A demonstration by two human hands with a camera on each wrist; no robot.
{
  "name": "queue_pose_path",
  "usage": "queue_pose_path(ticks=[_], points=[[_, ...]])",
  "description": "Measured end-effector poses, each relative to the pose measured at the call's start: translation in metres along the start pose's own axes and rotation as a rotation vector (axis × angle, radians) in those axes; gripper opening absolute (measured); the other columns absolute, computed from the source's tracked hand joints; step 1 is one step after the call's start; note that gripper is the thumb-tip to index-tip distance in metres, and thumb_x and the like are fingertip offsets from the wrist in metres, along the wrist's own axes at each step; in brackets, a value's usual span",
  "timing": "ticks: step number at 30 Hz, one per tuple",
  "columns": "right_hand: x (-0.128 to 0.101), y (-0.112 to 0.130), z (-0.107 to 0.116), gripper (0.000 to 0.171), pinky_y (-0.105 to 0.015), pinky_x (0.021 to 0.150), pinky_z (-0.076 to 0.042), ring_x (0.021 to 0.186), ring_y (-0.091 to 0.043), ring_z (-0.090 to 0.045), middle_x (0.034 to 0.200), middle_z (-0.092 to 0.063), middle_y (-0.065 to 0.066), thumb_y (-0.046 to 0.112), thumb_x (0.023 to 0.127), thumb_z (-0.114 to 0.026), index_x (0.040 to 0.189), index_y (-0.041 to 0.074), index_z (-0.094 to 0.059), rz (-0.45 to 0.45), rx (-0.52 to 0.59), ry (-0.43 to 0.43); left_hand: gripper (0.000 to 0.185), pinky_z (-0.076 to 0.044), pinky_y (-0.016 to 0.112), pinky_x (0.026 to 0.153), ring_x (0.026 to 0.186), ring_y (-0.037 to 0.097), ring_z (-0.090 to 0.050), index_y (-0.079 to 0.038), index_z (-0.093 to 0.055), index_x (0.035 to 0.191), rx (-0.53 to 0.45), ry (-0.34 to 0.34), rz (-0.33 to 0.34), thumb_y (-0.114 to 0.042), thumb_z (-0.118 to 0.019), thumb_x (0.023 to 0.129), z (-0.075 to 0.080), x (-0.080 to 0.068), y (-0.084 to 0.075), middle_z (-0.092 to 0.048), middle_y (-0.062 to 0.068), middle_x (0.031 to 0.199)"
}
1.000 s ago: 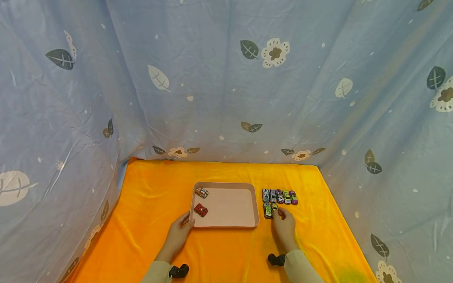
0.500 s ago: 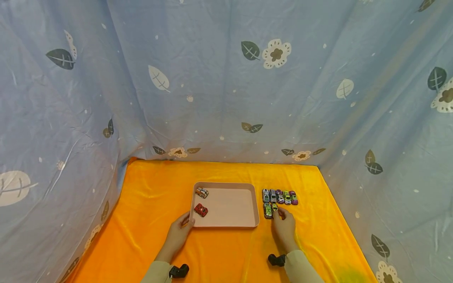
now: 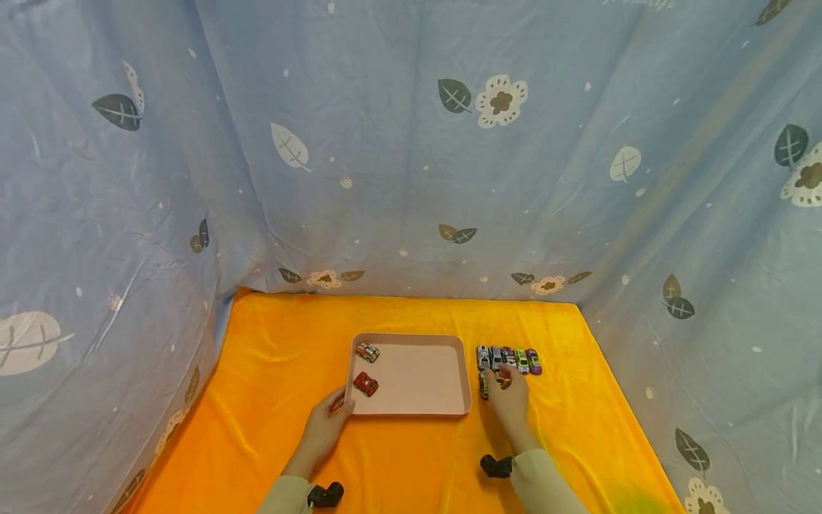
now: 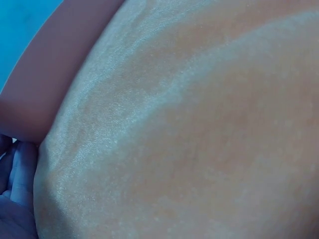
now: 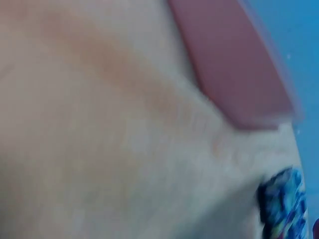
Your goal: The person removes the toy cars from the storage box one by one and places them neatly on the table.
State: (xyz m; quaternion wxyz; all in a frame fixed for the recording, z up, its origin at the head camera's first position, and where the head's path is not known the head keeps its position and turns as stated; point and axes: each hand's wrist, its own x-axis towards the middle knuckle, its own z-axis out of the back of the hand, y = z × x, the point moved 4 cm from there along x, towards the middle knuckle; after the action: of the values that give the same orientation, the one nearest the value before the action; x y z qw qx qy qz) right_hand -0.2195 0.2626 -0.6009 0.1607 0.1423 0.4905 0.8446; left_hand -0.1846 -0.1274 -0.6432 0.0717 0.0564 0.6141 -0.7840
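Note:
In the head view, my left hand (image 3: 324, 430) holds the near left corner of a shallow pink tray (image 3: 417, 412), thumb on its rim. An orange-and-white toy car (image 3: 368, 352) and a red toy car (image 3: 366, 384) lie inside along its left side. My right hand (image 3: 511, 405), right of the tray, pinches a small toy car (image 3: 503, 380), mostly covered by the fingers. A green toy car (image 3: 484, 385) sits just left of those fingers. Behind it, several toy cars stand side by side, among them a yellow-green one (image 3: 522, 360) and a purple one (image 3: 534, 361).
A bright orange-yellow cloth (image 3: 398, 464) covers the table. Blue curtains (image 3: 385, 143) printed with leaves and flowers enclose the back and both sides. In the right wrist view the tray corner (image 5: 239, 74) appears close by, blurred.
My right hand has moved slightly up and to the left, and the toy car in its fingers has left its place beside the green one. The left hand and tray stay put.

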Motion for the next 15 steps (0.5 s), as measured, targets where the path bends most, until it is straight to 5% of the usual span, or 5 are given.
queue_pose_path(ticks=[15], points=[[-0.017,0.049,-0.051,0.045,-0.043,0.082,-0.044,0.096,-0.030,-0.051,0.111,-0.059,-0.019,0.026,0.090,-0.071,0.124,-0.001,-0.060,0.165,0.067,0.113,0.053,-0.041,0.051,0.102,0.129,0.034,-0.046,-0.010,-0.051,0.142,-0.001,0.003,-0.017,-0.034,-0.061,0.096,0.000,-0.002,0.001,-0.059,0.013,0.131]])
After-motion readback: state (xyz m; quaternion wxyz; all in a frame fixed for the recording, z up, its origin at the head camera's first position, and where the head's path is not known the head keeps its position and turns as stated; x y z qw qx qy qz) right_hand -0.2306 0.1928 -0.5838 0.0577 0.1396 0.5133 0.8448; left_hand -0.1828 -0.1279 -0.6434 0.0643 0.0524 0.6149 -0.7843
